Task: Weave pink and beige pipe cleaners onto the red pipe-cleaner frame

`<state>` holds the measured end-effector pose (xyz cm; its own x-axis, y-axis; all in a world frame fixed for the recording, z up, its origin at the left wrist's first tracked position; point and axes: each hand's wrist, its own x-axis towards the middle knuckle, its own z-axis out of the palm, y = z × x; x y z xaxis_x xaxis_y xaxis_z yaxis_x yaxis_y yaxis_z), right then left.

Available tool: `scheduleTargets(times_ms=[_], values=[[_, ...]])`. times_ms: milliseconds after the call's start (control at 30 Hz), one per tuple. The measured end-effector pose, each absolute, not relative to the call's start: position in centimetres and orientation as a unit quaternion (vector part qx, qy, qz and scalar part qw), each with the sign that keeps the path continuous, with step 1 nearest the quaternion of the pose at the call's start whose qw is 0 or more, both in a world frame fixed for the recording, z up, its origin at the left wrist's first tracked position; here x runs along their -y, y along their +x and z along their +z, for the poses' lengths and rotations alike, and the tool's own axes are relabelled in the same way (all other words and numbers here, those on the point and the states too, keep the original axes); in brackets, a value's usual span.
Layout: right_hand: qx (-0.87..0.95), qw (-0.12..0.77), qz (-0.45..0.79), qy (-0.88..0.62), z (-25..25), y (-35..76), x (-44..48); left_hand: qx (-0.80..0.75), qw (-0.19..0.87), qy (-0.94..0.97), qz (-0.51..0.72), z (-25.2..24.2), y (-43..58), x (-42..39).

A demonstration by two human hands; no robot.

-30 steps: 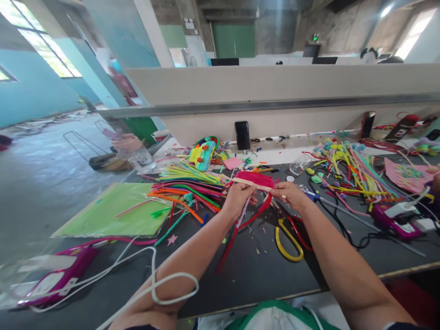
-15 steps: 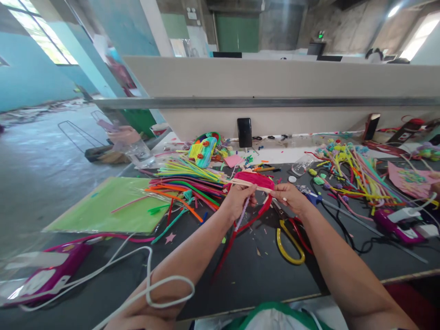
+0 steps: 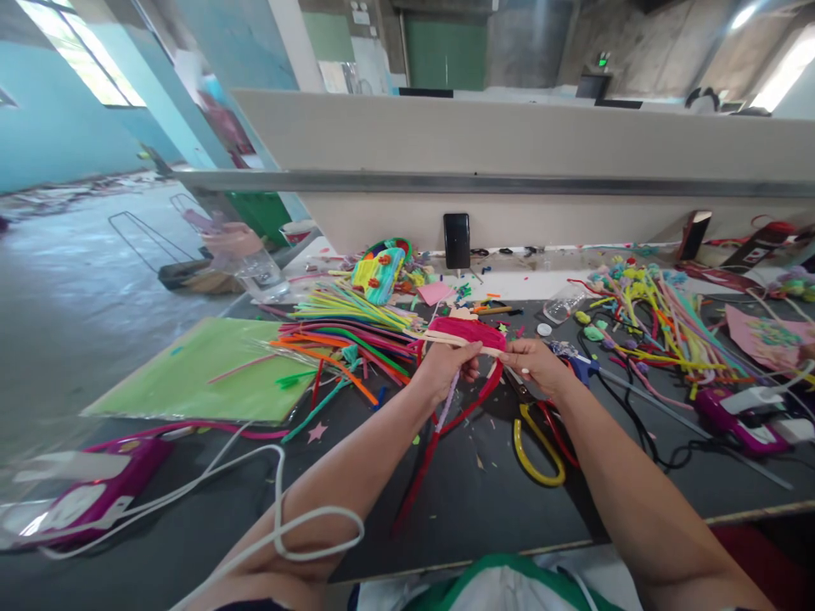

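A pink and cream pipe-cleaner piece [image 3: 463,330] is held up between my two hands above the dark table. My left hand [image 3: 446,369] pinches its cream edge at the left, with a pale purple strand hanging below the fingers. My right hand [image 3: 535,365] is closed on the right end of the same piece. Red pipe cleaners [image 3: 420,479] trail from it toward the table's front. Scissors with yellow and red handles [image 3: 538,450] lie beside my right forearm. A bundle of coloured pipe cleaners [image 3: 356,335] lies left of my left hand.
A green sheet [image 3: 204,369] lies at the left, near a purple power strip [image 3: 115,484] and a white cable. Behind stands a black phone [image 3: 457,241]. More pipe cleaners [image 3: 662,322] and another purple power strip [image 3: 739,420] are at the right. At the far right edge, another person's fingers show.
The view has shifted slightly. Both hands keep hold of the pink and cream piece, with hardly any change in their grip.
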<state>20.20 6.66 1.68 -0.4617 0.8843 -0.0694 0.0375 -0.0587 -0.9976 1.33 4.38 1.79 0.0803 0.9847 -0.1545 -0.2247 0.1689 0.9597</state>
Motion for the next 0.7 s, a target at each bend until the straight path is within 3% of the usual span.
scheduleTargets(times_ms=[700], values=[[0.534,0.351,0.708,-0.299,1.26,20.4,-6.92,-0.46,0.576,0.433,0.519,2.2,1.94,-3.73]])
